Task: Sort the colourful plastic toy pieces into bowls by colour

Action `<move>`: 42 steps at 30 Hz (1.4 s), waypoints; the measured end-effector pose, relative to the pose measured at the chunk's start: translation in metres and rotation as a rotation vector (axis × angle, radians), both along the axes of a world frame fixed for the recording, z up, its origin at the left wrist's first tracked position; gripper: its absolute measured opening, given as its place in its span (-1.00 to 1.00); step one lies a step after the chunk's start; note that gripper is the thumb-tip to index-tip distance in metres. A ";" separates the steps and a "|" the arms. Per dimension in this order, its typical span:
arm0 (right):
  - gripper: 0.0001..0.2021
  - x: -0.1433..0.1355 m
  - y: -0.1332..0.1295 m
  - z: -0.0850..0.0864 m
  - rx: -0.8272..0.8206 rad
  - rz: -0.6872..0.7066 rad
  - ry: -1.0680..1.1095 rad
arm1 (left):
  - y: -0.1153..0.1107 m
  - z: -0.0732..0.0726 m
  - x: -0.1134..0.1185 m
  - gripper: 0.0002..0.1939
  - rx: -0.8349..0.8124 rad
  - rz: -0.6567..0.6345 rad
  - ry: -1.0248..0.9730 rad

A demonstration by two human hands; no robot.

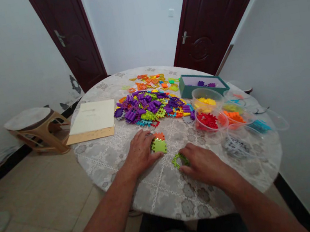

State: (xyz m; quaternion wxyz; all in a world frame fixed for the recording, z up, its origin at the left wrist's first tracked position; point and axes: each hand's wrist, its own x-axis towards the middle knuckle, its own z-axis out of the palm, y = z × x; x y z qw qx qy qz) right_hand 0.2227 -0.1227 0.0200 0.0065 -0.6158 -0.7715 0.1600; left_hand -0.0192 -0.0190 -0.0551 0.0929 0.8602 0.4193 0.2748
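White wall faces us beyond the work, with maroon doors to either side. Tiled floor shows at lower left. Before us stands a round tabletop under a grey patterned cloth; left of it, a tan stool with a pale top.

Mixed plastic pieces form a pile at the middle of the tabletop, mostly purple, with lime, yellow, blue and orange among them; orange and yellow ones spread behind. Left of the pile we note paper, cream over tan, with faint marks. Right of it sits a green box, a few purple pieces inside. Just nearer to us, clear tubs stand close together, holding yellow, red, orange, blue and grey pieces.

Left hand: fingers bent round the left side of a solid green plate, on our side of the pile; thumb at its near edge. Right hand: fingers and thumb clamped on the right side of an open green frame, nearer to us than the plate and apart from it. An orange piece shows past the plate's far edge; touching or overlapped, we cannot tell.
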 end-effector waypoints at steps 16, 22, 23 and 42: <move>-0.61 -0.008 0.019 -0.031 0.209 0.024 0.662 | -0.008 0.001 0.010 -0.35 -0.183 -0.245 -0.085; -0.83 -0.011 0.031 -0.051 0.271 0.005 0.632 | 0.001 -0.003 0.010 -0.37 -0.168 -0.268 -0.090; -0.83 -0.010 0.032 -0.053 0.287 0.000 0.645 | 0.000 -0.002 0.009 -0.37 -0.176 -0.271 -0.093; -0.80 0.000 0.030 -0.052 0.132 -0.195 0.946 | 0.002 0.013 0.012 -0.59 -0.726 -0.167 -0.383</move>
